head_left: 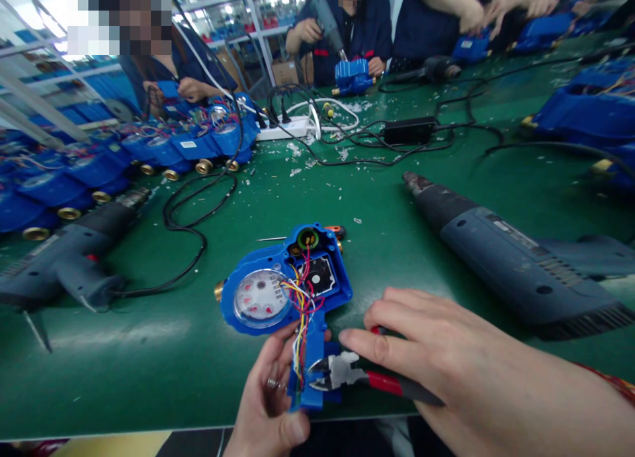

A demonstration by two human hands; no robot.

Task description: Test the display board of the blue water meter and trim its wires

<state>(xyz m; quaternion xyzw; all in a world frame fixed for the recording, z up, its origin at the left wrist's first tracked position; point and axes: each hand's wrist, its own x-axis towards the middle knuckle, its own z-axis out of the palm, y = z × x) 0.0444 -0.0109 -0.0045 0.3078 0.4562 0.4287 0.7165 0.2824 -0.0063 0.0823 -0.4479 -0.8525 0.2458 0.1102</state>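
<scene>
A blue water meter (pixel 262 262) with its electronics housing open lies at the table's near side. Red, yellow and white wires (pixel 301 298) run from its dial and housing down a narrow blue extension. My left hand (pixel 270 397) grips that extension from below and the left, thumb near its lower end. In my right hand (pixel 426 344) is a pair of diagonal cutters (pixel 347 371) with red and black handles. Their jaws stand apart at the extension's right edge, close to the wires. Behind the meter a screwdriver (pixel 337 231) is partly hidden.
Heat guns lie at left (pixel 74 252) and right (pixel 510 258). Blue meters (pixel 163 146) line the left, more (pixel 590 106) sit at right. A power strip (pixel 282 127), black adapter (pixel 409 131), cables and scraps occupy the middle. Co-workers handle meters across the table.
</scene>
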